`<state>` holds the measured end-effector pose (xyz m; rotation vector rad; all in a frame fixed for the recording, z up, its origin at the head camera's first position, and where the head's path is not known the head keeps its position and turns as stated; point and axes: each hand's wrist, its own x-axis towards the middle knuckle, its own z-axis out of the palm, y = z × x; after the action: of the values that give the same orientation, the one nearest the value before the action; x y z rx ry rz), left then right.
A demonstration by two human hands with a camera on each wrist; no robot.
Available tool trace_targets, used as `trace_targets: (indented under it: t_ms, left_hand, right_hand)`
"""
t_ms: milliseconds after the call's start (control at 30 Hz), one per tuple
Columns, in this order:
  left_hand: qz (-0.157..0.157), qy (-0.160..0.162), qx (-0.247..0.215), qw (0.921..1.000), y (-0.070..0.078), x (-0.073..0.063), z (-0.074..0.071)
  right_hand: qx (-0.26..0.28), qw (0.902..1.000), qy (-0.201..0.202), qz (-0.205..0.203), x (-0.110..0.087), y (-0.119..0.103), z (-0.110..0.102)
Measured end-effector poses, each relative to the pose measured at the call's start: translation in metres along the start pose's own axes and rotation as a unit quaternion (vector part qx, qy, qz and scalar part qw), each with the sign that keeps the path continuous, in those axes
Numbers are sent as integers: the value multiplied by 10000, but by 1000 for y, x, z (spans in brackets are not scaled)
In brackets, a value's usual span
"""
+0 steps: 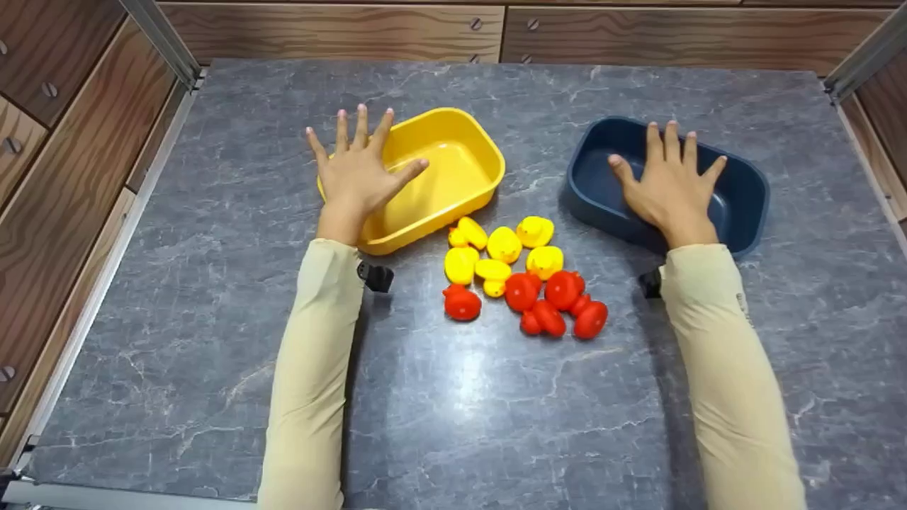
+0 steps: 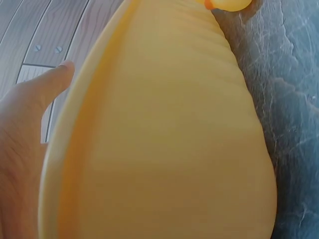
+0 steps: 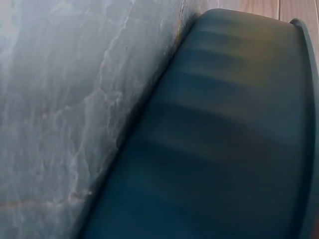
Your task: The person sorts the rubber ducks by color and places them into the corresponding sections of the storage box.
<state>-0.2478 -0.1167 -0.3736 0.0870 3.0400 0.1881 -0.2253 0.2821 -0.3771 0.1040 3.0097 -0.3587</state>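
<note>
Toward eleven o'clock on the grey marbled tabletop (image 1: 212,319), the person's left hand (image 1: 358,173) spreads over the nine o'clock end of a yellow plastic bin (image 1: 450,170), fingers straight and holding nothing. It hides that end's rim; whether palm meets plastic cannot be told. At two o'clock, the right hand (image 1: 669,191) fans out likewise, empty, above a navy plastic bin (image 1: 595,159), covering much of its floor and the near wall around six; contact is again unclear.

Just past centre toward four o'clock lie the rubber ducks, well apart from both hands: six yellow ducks (image 1: 504,243) on the group's twelve o'clock side, then four red ducks (image 1: 565,289) toward five, with a lone red duck (image 1: 463,304) at eight. Most faces are turned away or too small to read.

Cream sleeves (image 1: 312,368) run off the bottom edge, partly hiding a black wrist device (image 1: 380,278) on each arm. The left wrist view is mostly yellow wall, with a thumb at ten and a cropped duck at one; the right wrist view shows blurred navy wall.
</note>
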Motion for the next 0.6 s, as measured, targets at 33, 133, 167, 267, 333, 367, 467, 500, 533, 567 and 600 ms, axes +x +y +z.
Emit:
trace_targets:
  t_ms: [33, 133, 167, 267, 333, 367, 467, 500, 533, 567, 600]
  left_hand:
    - [-1, 3, 9, 10000, 0, 0, 0]
    - [-12, 9, 36, 10000, -1, 0, 1]
    - [-14, 10, 58, 10000, -2, 0, 2]
    - [-37, 30, 96, 9999, -3, 0, 3]
    - [-40, 54, 100, 9999, -4, 0, 3]
    - [-35, 58, 98, 9999, -5, 0, 3]
    - [-22, 71, 67, 9999, -6, -1, 1]
    - [-27, 79, 59, 9999, -7, -1, 0]
    - [-32, 91, 46, 9999, -8, -1, -2]
    - [-48, 101, 49, 9999, -9, -2, -4]
    - [-65, 126, 45, 9999, -10, -2, -6]
  right_hand:
    - [8, 10000, 16, -1, 0, 0, 0]
    - [8, 10000, 50, -5, -1, 0, 1]
    - [16, 10000, 66, -6, -1, 0, 2]
    - [8, 9999, 109, -18, -3, 0, 3]
    - [10, 9999, 139, -27, -4, 0, 3]
    - [8, 9999, 155, -32, -4, 0, 3]
    - [29, 9998, 179, -58, -6, -1, 1]
    - [39, 9998, 197, -73, -7, -2, 0]
    - [46, 9997, 206, -88, -8, -3, -2]
    - [59, 9997, 214, -108, -9, -4, -4]
    - [73, 9996, 235, -134, -10, -5, -6]
